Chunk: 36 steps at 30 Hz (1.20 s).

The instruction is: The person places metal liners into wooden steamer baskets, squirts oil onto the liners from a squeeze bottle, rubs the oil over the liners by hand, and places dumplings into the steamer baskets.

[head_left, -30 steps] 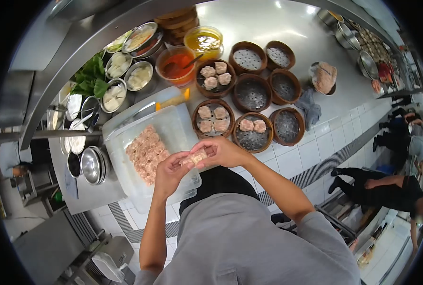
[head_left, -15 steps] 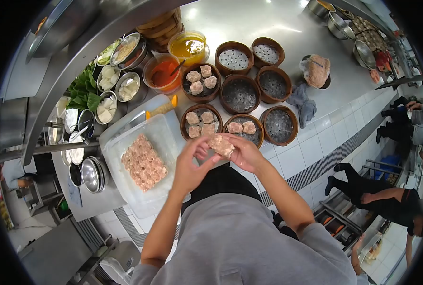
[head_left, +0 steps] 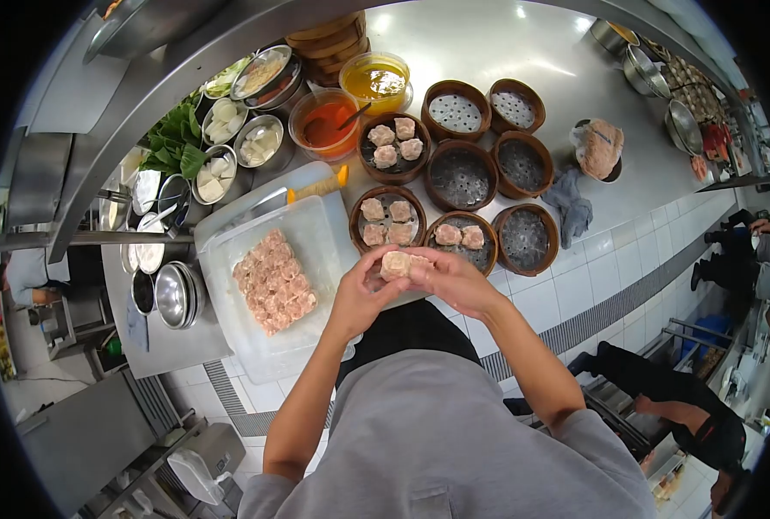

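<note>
Close to my body, my left hand [head_left: 361,298] and my right hand [head_left: 461,284] meet around pale pink meat dumplings [head_left: 396,265], their fingers curled over them. Just beyond is a round steamer [head_left: 493,245] with two dumplings in it. To its left, another steamer [head_left: 356,227] holds several dumplings, and a third steamer [head_left: 366,164] behind that one also holds several. A block of dumplings [head_left: 274,284] lies in a clear plastic tray [head_left: 320,346] left of my hands.
Perforated liners show in further steamers [head_left: 463,201]. Tubs of orange sauce [head_left: 322,125] and yellow liquid [head_left: 374,80] stand behind. Metal bowls [head_left: 173,296] are at the left. A grey cloth [head_left: 568,206] and bagged meat [head_left: 599,149] lie right. A person [head_left: 679,398] is at far right.
The view has shifted, so the table things appear further right. My fingers have turned the held dumplings, and a pale side now shows. The person at far right has shifted.
</note>
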Each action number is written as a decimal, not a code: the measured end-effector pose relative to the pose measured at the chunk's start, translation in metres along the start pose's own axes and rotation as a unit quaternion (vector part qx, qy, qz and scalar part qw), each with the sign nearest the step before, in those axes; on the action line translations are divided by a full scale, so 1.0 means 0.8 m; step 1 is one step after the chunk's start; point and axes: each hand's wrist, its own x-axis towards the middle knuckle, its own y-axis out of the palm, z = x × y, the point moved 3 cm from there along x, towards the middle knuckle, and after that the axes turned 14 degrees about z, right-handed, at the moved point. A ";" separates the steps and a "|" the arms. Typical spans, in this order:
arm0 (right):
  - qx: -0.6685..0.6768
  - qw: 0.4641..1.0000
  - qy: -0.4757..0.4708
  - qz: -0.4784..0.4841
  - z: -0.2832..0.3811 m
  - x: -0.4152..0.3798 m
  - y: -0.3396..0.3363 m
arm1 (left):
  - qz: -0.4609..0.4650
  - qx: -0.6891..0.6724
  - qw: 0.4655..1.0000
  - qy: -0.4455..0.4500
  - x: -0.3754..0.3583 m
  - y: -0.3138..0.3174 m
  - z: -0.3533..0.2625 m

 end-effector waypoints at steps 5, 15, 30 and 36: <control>-0.129 0.990 -0.048 -0.003 0.011 -0.013 -0.005 | 0.019 -0.124 0.992 -0.028 -0.005 -0.003 0.013; -0.178 0.982 -0.046 0.038 0.020 -0.023 -0.010 | 0.066 -0.156 0.985 -0.008 -0.012 0.003 -0.007; -0.149 0.987 -0.041 0.033 0.023 -0.027 -0.009 | 0.136 -0.250 0.958 -0.038 0.000 -0.016 0.018; -0.233 0.958 -0.092 -0.137 0.003 -0.044 -0.006 | 0.018 -0.057 0.997 -0.043 0.014 0.025 0.013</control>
